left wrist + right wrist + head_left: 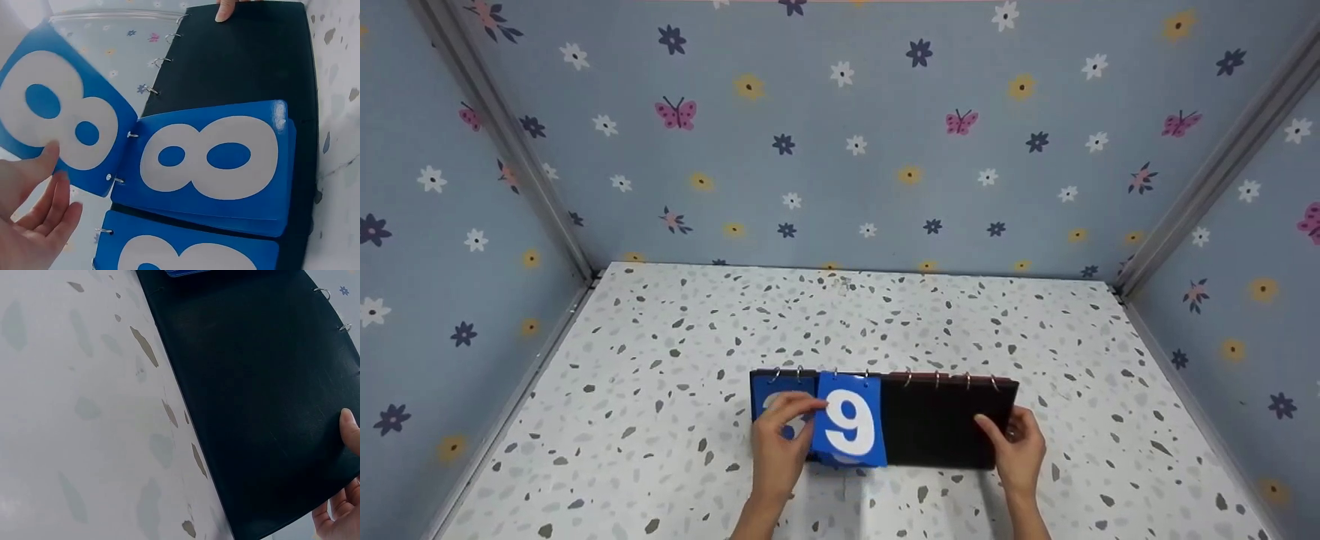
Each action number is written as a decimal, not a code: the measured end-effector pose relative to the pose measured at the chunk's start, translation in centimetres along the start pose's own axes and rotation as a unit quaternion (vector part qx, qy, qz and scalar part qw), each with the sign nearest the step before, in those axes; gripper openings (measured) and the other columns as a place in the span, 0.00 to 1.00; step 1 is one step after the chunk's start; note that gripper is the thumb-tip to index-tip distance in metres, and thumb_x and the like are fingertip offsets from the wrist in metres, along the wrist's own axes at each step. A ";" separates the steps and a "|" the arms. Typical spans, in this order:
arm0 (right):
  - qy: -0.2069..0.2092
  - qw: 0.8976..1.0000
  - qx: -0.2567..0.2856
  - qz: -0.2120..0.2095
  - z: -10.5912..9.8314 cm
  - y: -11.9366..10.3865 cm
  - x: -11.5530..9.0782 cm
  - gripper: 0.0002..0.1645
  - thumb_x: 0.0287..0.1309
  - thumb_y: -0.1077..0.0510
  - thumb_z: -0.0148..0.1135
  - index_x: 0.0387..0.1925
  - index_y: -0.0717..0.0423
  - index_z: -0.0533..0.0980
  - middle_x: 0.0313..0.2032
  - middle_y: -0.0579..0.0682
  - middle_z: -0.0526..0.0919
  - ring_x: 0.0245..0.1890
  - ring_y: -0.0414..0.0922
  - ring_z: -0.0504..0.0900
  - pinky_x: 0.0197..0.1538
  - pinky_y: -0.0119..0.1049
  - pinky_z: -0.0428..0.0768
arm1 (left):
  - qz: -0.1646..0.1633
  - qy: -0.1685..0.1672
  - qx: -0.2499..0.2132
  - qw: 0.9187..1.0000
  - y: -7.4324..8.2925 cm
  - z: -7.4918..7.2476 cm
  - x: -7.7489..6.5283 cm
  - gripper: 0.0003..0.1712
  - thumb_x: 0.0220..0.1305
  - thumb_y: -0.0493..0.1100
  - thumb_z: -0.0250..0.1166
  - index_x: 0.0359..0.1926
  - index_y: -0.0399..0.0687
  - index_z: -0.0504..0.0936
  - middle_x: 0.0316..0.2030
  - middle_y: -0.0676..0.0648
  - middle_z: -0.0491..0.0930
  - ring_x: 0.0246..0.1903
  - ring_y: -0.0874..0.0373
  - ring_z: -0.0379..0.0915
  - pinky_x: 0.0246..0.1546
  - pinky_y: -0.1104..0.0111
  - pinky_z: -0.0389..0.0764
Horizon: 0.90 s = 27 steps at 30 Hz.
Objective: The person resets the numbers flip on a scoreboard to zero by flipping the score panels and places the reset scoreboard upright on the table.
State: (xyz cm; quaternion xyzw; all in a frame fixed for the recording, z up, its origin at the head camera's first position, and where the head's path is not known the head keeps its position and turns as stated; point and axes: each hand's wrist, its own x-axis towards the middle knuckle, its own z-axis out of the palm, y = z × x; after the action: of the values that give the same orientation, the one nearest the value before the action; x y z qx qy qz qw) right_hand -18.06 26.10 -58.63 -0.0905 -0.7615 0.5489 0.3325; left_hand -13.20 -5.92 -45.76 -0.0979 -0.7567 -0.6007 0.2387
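A black flip scoreboard [937, 420] with metal rings along its top edge stands in front of me. My left hand [781, 442] pinches a blue number card [877, 405] by its side edge; the head view shows a white 9 on it. In the left wrist view the lifted card [70, 107] shows an 8 on that side, with the left thumb [42, 160] on it. Beneath hangs another blue 8 card [211, 160]. My right hand [1020, 450] grips the board's right end, thumb [350, 430] on the front, fingers behind it.
Another blue card [763, 386] hangs at the board's left end, partly behind my left hand. Below is a white speckled tabletop [675, 375]. Blue flowered panels [840, 112] enclose the back and both sides.
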 end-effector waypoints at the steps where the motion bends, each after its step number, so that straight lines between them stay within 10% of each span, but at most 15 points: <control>1: 0.000 1.000 0.011 -0.002 0.0 -0.3 0.0 0.19 0.38 0.59 0.74 0.33 0.58 0.74 0.27 0.49 0.80 0.25 0.38 0.76 0.30 0.22 0.70 | 0.032 0.016 0.013 0.999 0.5 0.0 0.2 0.14 0.43 0.20 0.64 0.30 0.38 0.83 0.32 0.44 0.78 0.34 0.53 0.74 0.39 0.70 0.74; 6: 0.005 0.999 0.039 -0.011 -0.1 -2.8 -0.3 0.18 0.37 0.65 0.73 0.31 0.63 0.73 0.24 0.52 0.79 0.22 0.39 0.74 0.28 0.22 0.70 | 0.138 0.051 0.013 0.989 1.8 0.1 1.8 0.14 0.39 0.17 0.65 0.27 0.33 0.82 0.30 0.38 0.77 0.33 0.47 0.75 0.38 0.74 0.73; 13: -0.004 1.000 0.008 0.017 -0.2 -4.7 -0.5 0.18 0.37 0.68 0.72 0.32 0.68 0.72 0.25 0.56 0.79 0.22 0.37 0.74 0.28 0.23 0.70 | 0.198 0.062 -0.009 0.978 -1.2 1.2 4.1 0.10 0.41 0.22 0.68 0.27 0.33 0.81 0.27 0.42 0.79 0.28 0.53 0.77 0.33 0.71 0.76; 27: -0.022 1.000 0.000 0.019 -0.5 -8.3 -0.9 0.17 0.40 0.71 0.69 0.32 0.74 0.71 0.28 0.64 0.77 0.25 0.39 0.74 0.30 0.24 0.72 | 0.179 0.051 0.028 0.982 -2.5 2.7 8.4 0.02 0.51 0.34 0.67 0.27 0.39 0.82 0.24 0.49 0.78 0.25 0.58 0.73 0.29 0.69 0.74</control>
State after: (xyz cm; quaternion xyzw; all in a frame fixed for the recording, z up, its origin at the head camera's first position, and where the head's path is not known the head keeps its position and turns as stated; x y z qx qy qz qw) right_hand -15.21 22.92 -51.50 -0.0935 -0.7668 0.5568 0.3053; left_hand -22.18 -5.14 -44.33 -0.1941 -0.7301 -0.5312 0.3835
